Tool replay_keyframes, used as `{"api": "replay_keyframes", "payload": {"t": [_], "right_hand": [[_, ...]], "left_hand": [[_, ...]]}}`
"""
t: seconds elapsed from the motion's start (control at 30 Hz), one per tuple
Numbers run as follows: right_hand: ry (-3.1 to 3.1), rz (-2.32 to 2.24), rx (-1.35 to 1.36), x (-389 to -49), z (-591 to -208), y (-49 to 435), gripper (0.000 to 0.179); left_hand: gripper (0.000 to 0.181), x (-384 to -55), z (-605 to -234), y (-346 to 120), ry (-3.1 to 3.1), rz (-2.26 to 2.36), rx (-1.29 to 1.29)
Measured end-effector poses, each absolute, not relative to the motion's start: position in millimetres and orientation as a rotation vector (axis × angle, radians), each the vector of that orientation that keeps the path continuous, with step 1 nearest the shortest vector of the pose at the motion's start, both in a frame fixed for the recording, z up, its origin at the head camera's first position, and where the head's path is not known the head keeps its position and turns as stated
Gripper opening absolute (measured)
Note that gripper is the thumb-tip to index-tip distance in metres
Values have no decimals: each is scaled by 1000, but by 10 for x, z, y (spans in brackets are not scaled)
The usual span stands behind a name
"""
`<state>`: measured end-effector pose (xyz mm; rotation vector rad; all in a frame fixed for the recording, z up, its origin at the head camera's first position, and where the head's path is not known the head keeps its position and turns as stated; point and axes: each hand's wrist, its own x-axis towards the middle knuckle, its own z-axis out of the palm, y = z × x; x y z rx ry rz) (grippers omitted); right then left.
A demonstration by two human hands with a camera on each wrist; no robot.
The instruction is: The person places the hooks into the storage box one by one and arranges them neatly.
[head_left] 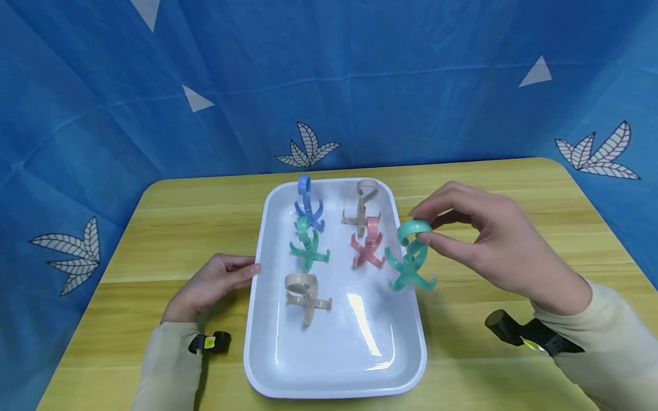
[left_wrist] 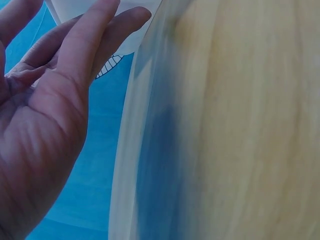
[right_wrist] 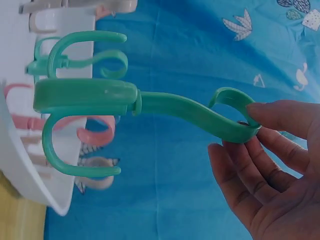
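My right hand [head_left: 485, 240] pinches the curled loop at the top of a green plastic hook toy [right_wrist: 175, 107], thumb against fingers. The toy's prongs point down and overlap the right rim of the white tray [head_left: 336, 365] in the head view. On the tray's left side my left hand [head_left: 211, 288] grips the rim, thumb on top. Inside stand a blue hook toy [head_left: 308, 212], a second green one [head_left: 308, 251] and a beige one [head_left: 308, 299] along the left. A pink hook toy [head_left: 368, 245] and another beige one [head_left: 361, 214] stand at the back right.
The tray rests on a wood-grain table [head_left: 195, 222]. Behind the table hangs a blue cloth [head_left: 411, 85] with leaf and triangle prints. Each forearm carries a black wrist camera, such as the right wrist camera [head_left: 534, 334].
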<state>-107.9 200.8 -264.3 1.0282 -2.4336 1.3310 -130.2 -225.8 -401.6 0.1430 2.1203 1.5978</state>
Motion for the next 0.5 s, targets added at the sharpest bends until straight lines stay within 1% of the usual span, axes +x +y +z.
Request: {"api": "replay_keyframes", "payload": {"t": [0.23, 0.5], "right_hand": [[-2410, 1361, 1148, -1107, -2685, 1871, 37], [-2480, 1371, 1160, -1104, -2759, 1794, 36]], "left_hand": [[49, -1304, -4015, -2272, 2118, 1608, 155], [48, -1307, -4022, -2266, 2081, 1646, 177]]}}
